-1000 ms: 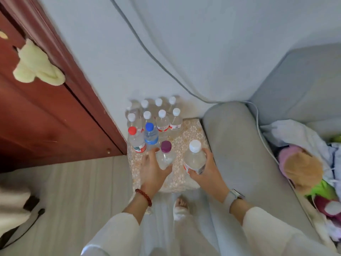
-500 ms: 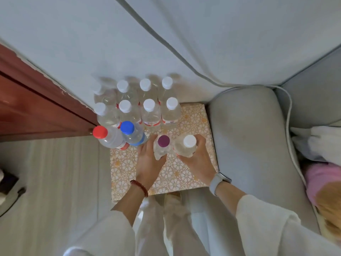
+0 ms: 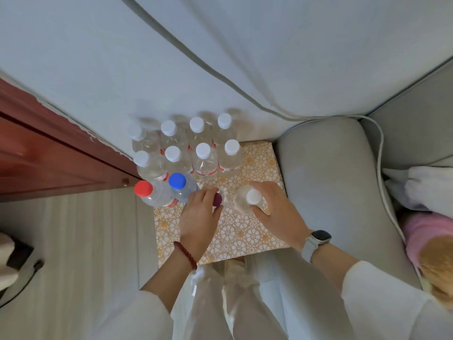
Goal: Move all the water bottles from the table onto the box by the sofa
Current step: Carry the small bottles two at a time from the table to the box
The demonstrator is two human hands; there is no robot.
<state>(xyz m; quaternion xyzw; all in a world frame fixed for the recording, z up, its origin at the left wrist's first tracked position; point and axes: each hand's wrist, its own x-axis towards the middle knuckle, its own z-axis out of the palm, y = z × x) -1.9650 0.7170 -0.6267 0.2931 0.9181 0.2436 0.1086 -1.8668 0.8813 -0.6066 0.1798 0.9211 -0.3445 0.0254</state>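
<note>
Patterned box (image 3: 257, 231) stands on the floor between a red wooden door (image 3: 44, 163) and the grey sofa (image 3: 331, 187), its far edge at the wall. Eight white-capped bottles (image 3: 203, 158) stand upright in two rows of four at the far side of the box. Nearer me, at the left edge, a red-capped bottle (image 3: 152, 196) stands touching a blue-capped bottle (image 3: 181, 187). My left hand (image 3: 198, 217) is closed around a purple-capped bottle (image 3: 217, 199), which stands just beside the blue-capped one; most of its body is hidden by my fingers. My right hand (image 3: 277, 212) grips a white-capped bottle (image 3: 247, 200) by the body, near the sofa side. Whether either held bottle rests on the box I cannot tell. Left wrist carries a bead bracelet (image 3: 185, 251), right wrist a watch (image 3: 316, 241)
</note>
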